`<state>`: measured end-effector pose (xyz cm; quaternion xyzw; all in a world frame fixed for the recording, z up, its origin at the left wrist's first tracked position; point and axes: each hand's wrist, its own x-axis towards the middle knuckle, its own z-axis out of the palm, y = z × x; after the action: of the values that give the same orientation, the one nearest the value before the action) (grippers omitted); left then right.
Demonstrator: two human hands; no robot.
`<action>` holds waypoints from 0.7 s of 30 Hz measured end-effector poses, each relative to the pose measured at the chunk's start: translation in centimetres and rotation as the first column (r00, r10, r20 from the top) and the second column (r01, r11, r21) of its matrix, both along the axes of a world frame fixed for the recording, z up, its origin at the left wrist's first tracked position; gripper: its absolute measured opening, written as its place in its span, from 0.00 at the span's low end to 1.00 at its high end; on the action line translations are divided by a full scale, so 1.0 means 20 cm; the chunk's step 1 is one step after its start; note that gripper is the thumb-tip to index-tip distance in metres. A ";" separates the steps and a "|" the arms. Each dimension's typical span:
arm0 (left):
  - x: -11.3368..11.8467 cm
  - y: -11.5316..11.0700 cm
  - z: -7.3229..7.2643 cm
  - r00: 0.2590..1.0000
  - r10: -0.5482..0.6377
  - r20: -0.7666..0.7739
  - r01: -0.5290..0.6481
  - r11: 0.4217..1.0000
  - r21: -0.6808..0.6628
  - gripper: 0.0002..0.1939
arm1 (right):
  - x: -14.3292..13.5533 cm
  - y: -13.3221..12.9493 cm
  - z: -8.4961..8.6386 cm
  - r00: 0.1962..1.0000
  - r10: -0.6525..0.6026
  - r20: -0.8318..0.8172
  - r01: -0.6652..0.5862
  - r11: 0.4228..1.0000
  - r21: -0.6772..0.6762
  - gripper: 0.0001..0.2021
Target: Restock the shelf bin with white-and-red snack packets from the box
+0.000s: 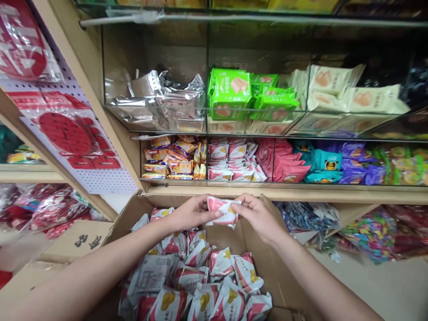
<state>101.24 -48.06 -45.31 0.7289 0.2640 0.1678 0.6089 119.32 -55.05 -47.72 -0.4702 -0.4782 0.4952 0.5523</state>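
Note:
A small pink-and-white snack packet [223, 211] is held up between both hands, above the far side of an open cardboard box [284, 272]. My left hand [194, 211] grips its left end, with the thumb across the front. At its right end, my right hand [259, 216] pinches the wrapper between thumb and fingers. Below the hands, the box holds a heap of similar snack packets [190, 278], lying at mixed angles. Just beyond the held packet, more pink-and-white packets [236, 154] sit stacked in a low shelf compartment.
Glass-fronted shelves [257, 127] hold orange packets [175, 156], green packages [230, 93], cream packages [334, 84] and silver packs [177, 100]. A wooden shelf edge [334, 195] runs behind the box. Red bagged decorations [67, 131] hang at left; bagged goods [371, 232] lie under the shelf at right.

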 end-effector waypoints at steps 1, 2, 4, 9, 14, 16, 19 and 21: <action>0.01 -0.01 0.00 1.000 -0.005 0.007 0.006 0.997 -0.074 0.19 | 0.00 0.00 0.01 0.998 -0.026 -0.052 0.025 1.000 -0.006 0.10; 0.02 -0.01 -0.01 1.000 -0.001 0.016 0.003 0.990 -0.142 0.19 | 0.00 0.00 0.01 0.994 -0.035 -0.100 0.034 0.999 -0.011 0.10; 0.03 -0.01 -0.01 0.999 0.028 0.036 -0.018 0.971 -0.237 0.21 | 0.00 -0.01 0.00 0.980 -0.027 -0.195 0.024 1.000 -0.018 0.10; 0.03 -0.01 -0.04 0.994 0.089 0.064 -0.065 0.946 -0.317 0.22 | -0.01 -0.01 -0.04 0.959 -0.036 -0.280 0.024 0.999 -0.045 0.09; 0.01 -0.01 -0.04 0.993 0.101 0.056 -0.077 0.939 -0.335 0.22 | -0.02 -0.02 -0.06 0.995 0.062 -0.078 -0.065 0.997 -0.049 0.17; 0.01 -0.01 -0.04 0.997 0.064 0.042 -0.046 0.941 -0.336 0.21 | -0.02 -0.03 -0.07 0.996 0.085 -0.037 -0.087 0.995 -0.039 0.17; 0.01 -0.01 -0.05 0.998 0.052 0.024 -0.042 0.948 -0.316 0.21 | -0.01 -0.04 -0.08 0.997 0.080 0.022 -0.079 0.996 -0.045 0.16; 0.00 -0.01 -0.06 0.999 0.044 0.006 -0.041 0.956 -0.291 0.20 | -0.01 -0.04 -0.10 0.994 0.082 0.066 -0.079 0.996 -0.041 0.17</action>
<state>101.32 -48.25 -46.46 0.6245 0.2978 0.1445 0.7074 119.21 -55.80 -49.65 -0.4777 -0.5055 0.5099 0.5062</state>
